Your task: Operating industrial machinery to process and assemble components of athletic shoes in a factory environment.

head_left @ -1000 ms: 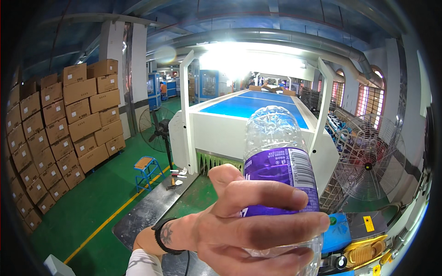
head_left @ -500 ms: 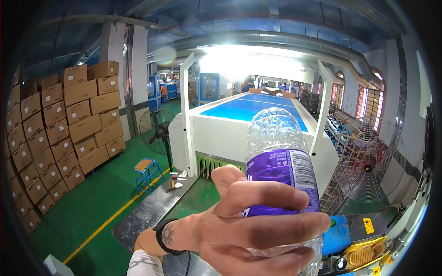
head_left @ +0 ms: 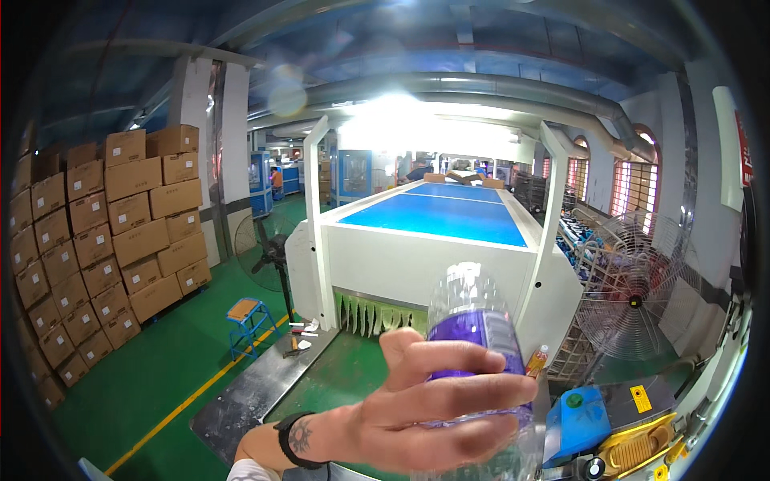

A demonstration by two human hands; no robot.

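Observation:
My left hand is wrapped around a clear plastic drink bottle with a purple label, at the lower middle of the view. Several fingers cross the near side of the label. The bottle's rounded, ridged end points up and away from me. Its lower end runs down to the bottom edge, and its neck is not visible. Whether liquid is inside I cannot tell. A black band circles my tattooed left wrist. My right hand is out of view.
Ahead stands a white machine with a blue conveyor belt. Stacked cartons fill the left side. A blue stool and a fan are nearby. Right are another fan, a blue container and a small bottle.
My left hand and the purple-labelled bottle have dropped lower and moved slightly left in view. The small bottle behind it now shows. The surroundings have shifted a little downward.

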